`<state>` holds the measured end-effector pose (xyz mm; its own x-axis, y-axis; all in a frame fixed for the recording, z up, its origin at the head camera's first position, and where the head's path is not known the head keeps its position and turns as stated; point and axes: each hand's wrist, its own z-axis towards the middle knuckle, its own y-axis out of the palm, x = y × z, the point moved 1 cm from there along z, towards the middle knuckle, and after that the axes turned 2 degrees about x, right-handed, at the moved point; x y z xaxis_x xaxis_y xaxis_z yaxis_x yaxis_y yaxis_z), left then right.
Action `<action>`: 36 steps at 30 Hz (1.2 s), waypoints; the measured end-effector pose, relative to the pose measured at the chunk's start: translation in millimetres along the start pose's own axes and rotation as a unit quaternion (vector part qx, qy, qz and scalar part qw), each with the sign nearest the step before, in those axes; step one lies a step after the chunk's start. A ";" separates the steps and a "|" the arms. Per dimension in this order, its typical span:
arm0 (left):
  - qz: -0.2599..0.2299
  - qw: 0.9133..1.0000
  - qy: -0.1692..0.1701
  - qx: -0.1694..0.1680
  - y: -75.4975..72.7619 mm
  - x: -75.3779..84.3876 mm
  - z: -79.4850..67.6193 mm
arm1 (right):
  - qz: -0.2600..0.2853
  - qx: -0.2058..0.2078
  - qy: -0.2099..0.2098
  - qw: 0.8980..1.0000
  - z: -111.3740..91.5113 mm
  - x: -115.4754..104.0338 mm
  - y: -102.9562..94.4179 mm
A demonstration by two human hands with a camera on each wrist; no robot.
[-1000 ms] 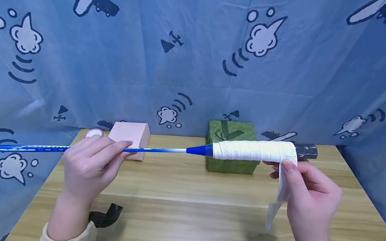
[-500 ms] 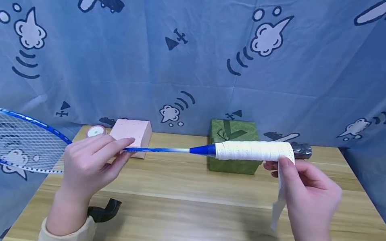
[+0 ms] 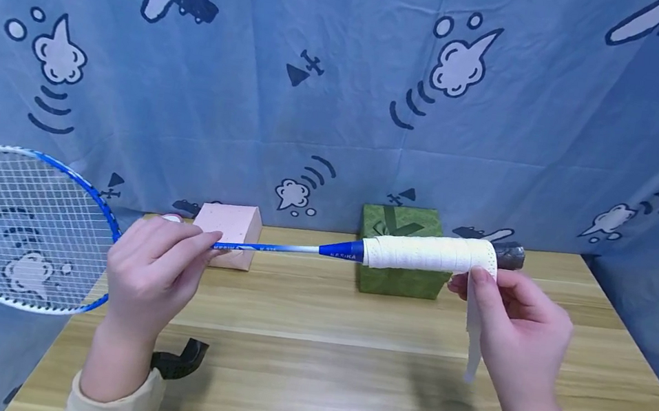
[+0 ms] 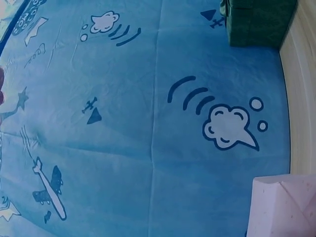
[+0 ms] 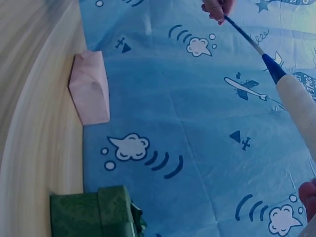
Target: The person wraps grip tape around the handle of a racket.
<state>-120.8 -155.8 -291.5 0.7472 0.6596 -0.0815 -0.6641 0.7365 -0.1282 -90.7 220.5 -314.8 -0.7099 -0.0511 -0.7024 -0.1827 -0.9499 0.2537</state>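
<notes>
A blue and white badminton racket (image 3: 344,250) is held level above the table, its strung head to the left. My left hand (image 3: 152,272) pinches the thin shaft near the head. White perforated grip tape (image 3: 429,253) winds in overlapping turns along the handle from the blue cone. Near the butt, my right hand (image 3: 527,336) pinches the tape at its last turn, thumb in front and fingers partly hidden behind. A loose tail of tape hangs below the thumb. The dark butt end (image 3: 510,256) shows bare past the wrap. In the right wrist view, the wrapped handle (image 5: 298,106) runs up to the left hand.
A pink box (image 3: 233,227) and a green box with a ribbon (image 3: 397,280) stand at the back of the wooden table (image 3: 294,381). A small round item (image 3: 172,217) is mostly hidden behind the left hand. Blue patterned cloth (image 3: 345,83) hangs behind and at the sides.
The racket has rolled about its shaft, so its head went from edge-on to showing its strings broadly. Tape wraps slightly nearer the butt-side fingers; both hands keep their grip, the right shifting slightly left.
</notes>
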 end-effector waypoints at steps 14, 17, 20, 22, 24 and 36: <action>-0.021 1.000 0.010 -0.015 -2.0 0.2 -1.4 | -0.016 0.008 -0.016 1.000 -3.4 -0.5 0.5; -0.027 0.999 0.006 -0.020 -2.8 0.3 -1.5 | -0.013 0.019 -0.016 1.000 -4.6 -1.9 1.2; -0.029 0.999 0.002 -0.019 -3.0 0.5 -1.9 | 0.007 0.020 -0.014 1.000 -5.1 -3.1 1.7; -0.031 0.999 -0.001 -0.017 -3.4 0.7 -2.4 | 0.021 0.014 -0.007 1.000 -5.9 -4.0 1.6; -0.032 0.999 -0.003 -0.016 -3.8 0.9 -2.8 | 0.032 0.007 -0.001 0.999 -6.6 -4.8 1.3; -0.035 0.999 -0.021 -0.014 -4.4 0.2 -2.7 | 0.075 0.013 -0.002 0.997 -9.5 -7.9 1.8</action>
<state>-117.6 -159.4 -293.6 0.7897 0.6128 -0.0289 -0.6088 0.7770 -0.1601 -79.0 216.3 -315.2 -0.7333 -0.1913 -0.6524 -0.0914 -0.9232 0.3733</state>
